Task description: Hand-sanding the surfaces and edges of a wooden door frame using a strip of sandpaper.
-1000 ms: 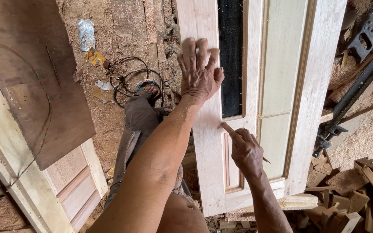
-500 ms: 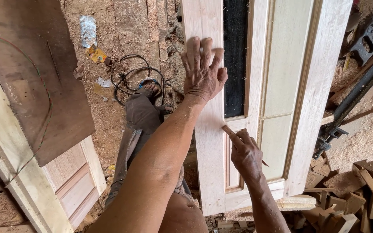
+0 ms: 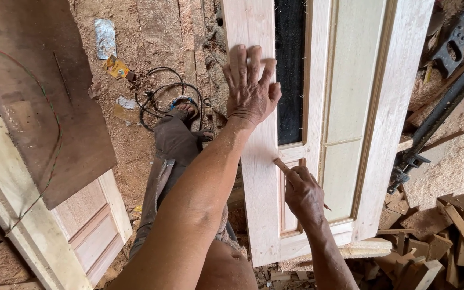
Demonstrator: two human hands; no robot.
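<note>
At far left I noted a brown board point(image 3: 38, 102) above a second panelled frame point(image 3: 89, 225), then a coiled cable point(image 3: 162, 99) on the sawdust floor. My left hand point(image 3: 249, 88) lay open, fingers spread flat on the left stile of the pale wooden door point(image 3: 393, 107). My right hand point(image 3: 303, 192), the nearer one, was closed round a pencil point(image 3: 283, 165), its long axis slanting up-left, tip touching the stile directly below the left hand

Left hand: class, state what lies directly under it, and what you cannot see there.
The left hand lies flat, fingers spread, on the pale unfinished wooden door, along its outer frame board beside the dark opening. The wood beneath the palm is covered, so any marks there cannot be seen.
</note>
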